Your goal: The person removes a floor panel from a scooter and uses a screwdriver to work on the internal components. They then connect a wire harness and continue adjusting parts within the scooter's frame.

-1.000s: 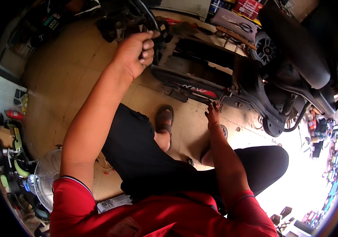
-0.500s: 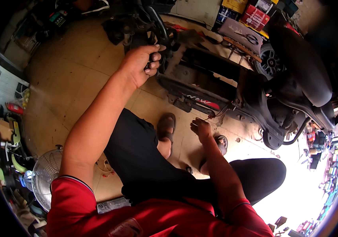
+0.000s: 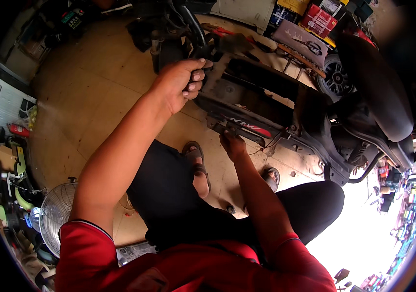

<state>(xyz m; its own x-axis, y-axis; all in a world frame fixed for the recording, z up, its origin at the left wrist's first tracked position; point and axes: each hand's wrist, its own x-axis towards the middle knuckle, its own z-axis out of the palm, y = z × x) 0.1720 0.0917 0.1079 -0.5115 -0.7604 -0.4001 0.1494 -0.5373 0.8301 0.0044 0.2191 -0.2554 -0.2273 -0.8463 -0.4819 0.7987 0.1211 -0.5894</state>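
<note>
A partly stripped dark scooter (image 3: 310, 109) stands in front of me, its floor section open. My left hand (image 3: 181, 83) is closed in a fist at the front of its frame, beside the bent black tube (image 3: 192, 24). What those fingers grip is hidden. Lower and to the right, my right hand (image 3: 233, 145) has its fingertips bent against a dark bracket (image 3: 217, 124) under the side panel (image 3: 259, 130) with a red mark. Whether a small piece lies between these fingertips is too dark to tell. Close by this hand hangs a thin wire (image 3: 266, 150).
Behind the scooter, scissors (image 3: 312, 47) lie on a grey cushion (image 3: 286, 34), near boxes (image 3: 319, 20) and a loose wheel (image 3: 335, 77). A fan (image 3: 57, 214) stands at the left. My sandalled foot (image 3: 196, 158) rests on the tiled floor (image 3: 96, 97).
My right hand has moved left and up, from below the side panel to the bracket. My left hand has shifted slightly right, still closed.
</note>
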